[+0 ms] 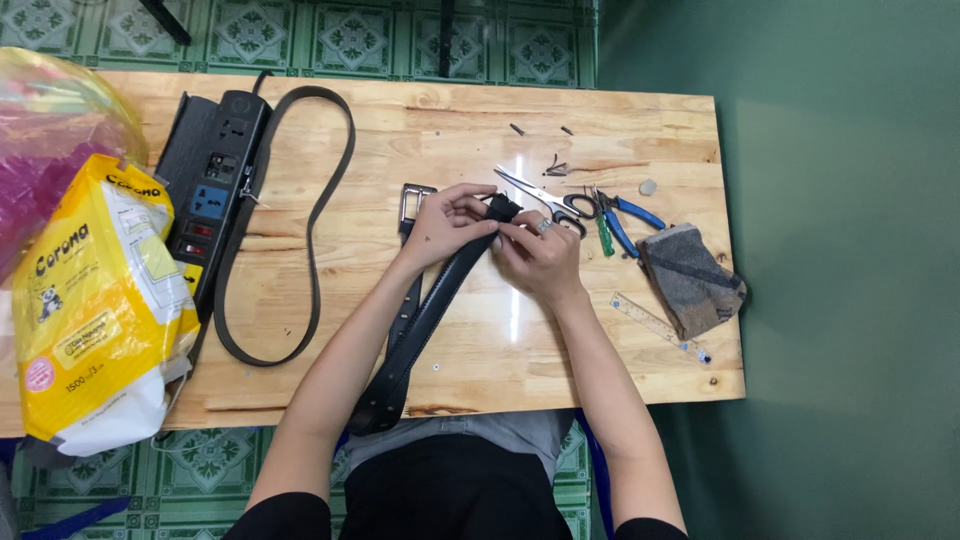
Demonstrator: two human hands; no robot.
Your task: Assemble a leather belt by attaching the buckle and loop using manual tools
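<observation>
While the left hand (pixel 440 225) pinches the black belt (pixel 425 320) just below its folded tip, the right hand (pixel 540 255) closes on that tip, steadying it mid-worktop (pixel 600 370). Scissors (pixel 545 198) and pliers (pixel 625 215) lie near the far edge, within reach; the strap trails off the near edge.

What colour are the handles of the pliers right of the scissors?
Blue, on the pliers; seen in the head view.
</observation>
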